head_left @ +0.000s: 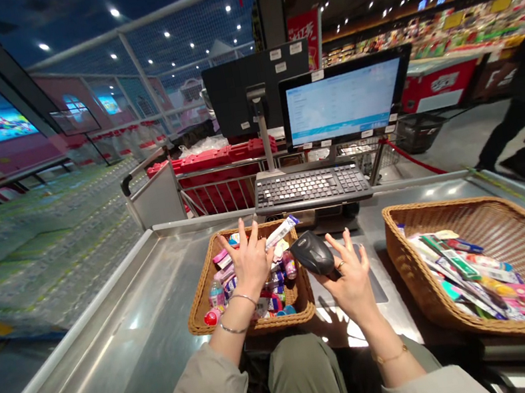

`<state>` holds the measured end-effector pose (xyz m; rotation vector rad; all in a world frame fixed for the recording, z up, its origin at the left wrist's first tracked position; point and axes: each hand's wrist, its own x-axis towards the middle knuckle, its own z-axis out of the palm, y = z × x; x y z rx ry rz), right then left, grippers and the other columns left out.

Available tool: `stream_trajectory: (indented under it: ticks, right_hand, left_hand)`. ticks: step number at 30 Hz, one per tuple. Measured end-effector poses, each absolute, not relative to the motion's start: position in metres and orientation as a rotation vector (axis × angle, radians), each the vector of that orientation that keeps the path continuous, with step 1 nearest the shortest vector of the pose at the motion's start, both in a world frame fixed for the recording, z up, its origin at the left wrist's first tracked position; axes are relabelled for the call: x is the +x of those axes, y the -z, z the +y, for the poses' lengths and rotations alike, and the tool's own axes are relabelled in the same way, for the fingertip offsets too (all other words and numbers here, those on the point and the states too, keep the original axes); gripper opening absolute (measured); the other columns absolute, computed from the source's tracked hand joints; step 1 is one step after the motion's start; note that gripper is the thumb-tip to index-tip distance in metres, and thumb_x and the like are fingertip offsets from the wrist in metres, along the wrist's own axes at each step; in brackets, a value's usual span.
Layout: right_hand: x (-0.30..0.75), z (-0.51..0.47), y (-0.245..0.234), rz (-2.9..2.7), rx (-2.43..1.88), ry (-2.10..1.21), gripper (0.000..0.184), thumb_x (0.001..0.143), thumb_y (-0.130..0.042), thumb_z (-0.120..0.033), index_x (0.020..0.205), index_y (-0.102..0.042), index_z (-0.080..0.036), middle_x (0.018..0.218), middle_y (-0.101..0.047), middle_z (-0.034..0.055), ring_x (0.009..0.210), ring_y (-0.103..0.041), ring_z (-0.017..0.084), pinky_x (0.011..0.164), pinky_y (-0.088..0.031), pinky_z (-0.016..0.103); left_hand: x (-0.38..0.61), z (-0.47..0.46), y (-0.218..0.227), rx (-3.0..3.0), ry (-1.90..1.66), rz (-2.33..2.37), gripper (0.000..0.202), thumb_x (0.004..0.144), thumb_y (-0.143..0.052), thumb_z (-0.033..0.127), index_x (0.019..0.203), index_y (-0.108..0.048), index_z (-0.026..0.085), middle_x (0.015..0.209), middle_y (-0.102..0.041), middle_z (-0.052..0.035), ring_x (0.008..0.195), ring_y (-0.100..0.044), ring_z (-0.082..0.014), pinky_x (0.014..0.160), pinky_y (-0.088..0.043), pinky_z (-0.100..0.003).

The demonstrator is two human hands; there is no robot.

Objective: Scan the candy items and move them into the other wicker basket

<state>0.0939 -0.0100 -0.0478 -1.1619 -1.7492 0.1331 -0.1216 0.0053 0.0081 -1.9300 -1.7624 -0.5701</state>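
Note:
My left hand (250, 263) is over a wicker basket (195, 303), with a slim white packet (281, 230) pinched between thumb and forefinger. One end of that packet is blue, and the other fingers are spread. In my right hand (352, 275) is a black handheld barcode scanner (312, 253), its head tilted toward the packet. Small packaged goods fill the basket below, among them a small bottle (215, 295) with a pinkish top and a red round item (211, 317). What exactly the packet contains I cannot tell.
A second wicker basket (413, 285) with packaged items stands at the right on the metal counter (128, 328). Behind are a keyboard (311, 186), a lit monitor (344, 101) and a shopping cart (220, 187). A person in dark clothes (524, 96) is at the far right.

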Motion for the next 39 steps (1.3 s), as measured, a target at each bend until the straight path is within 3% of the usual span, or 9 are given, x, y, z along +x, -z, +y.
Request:
stream_trajectory:
  ticks: [10, 16, 22, 31, 39]
  right_hand:
    - [0.102, -0.007, 0.048, -1.609, -1.210, -0.026, 0.024, 0.085, -0.067, -0.040, 0.092, -0.072, -0.017, 0.150, -0.050, 0.0164, 0.152, -0.020, 0.038, 0.117, -0.013, 0.072]
    - [0.114, -0.005, 0.048, -1.523, -1.290, 0.009, 0.029, 0.086, -0.065, -0.044, 0.091, -0.073, -0.016, 0.154, -0.045, 0.0170, 0.154, -0.014, 0.038, 0.118, -0.010, 0.070]
    - [0.127, -0.005, 0.048, -1.405, -1.385, 0.029, 0.032, 0.086, -0.063, -0.045, 0.095, -0.074, -0.016, 0.155, -0.043, 0.0174, 0.154, -0.013, 0.038, 0.117, -0.010, 0.069]
    - [0.150, -0.004, 0.049, -1.216, -1.473, 0.086, 0.034, 0.084, -0.066, -0.047, 0.093, -0.073, -0.015, 0.153, -0.044, 0.0213, 0.152, -0.015, 0.043, 0.112, -0.011, 0.075]
    - [0.161, -0.005, 0.045, -1.061, -1.509, 0.131, 0.035, 0.083, -0.068, -0.047, 0.096, -0.075, -0.015, 0.150, -0.047, 0.0216, 0.150, -0.019, 0.046, 0.111, -0.011, 0.078]
  left_hand:
    - [-0.107, 0.005, -0.017, -1.945, 0.659, -1.755, 0.019, 0.091, -0.061, 0.037, 0.086, -0.072, 0.023, 0.143, -0.059, -0.0083, 0.148, -0.032, -0.0378, 0.111, 0.016, -0.077]
    - [-0.086, 0.008, -0.022, -1.983, 0.786, -1.733, 0.017, 0.092, -0.060, 0.037, 0.088, -0.071, 0.025, 0.136, -0.065, -0.0074, 0.140, -0.047, -0.0340, 0.111, 0.020, -0.074]
    - [-0.061, 0.015, -0.025, -2.009, 0.902, -1.735, 0.017, 0.091, -0.061, 0.038, 0.089, -0.072, 0.026, 0.130, -0.069, -0.0056, 0.128, -0.059, -0.0307, 0.117, 0.012, -0.071]
    - [-0.021, 0.021, -0.030, -2.019, 0.842, -1.698, 0.019, 0.090, -0.062, 0.041, 0.084, -0.071, 0.026, 0.147, -0.056, -0.0033, 0.150, -0.028, -0.0360, 0.116, 0.005, -0.075]
    - [0.015, 0.031, -0.026, -2.061, 0.913, -1.680, 0.019, 0.089, -0.063, 0.042, 0.086, -0.073, 0.026, 0.148, -0.053, -0.0060, 0.150, -0.025, -0.0396, 0.114, 0.009, -0.078]
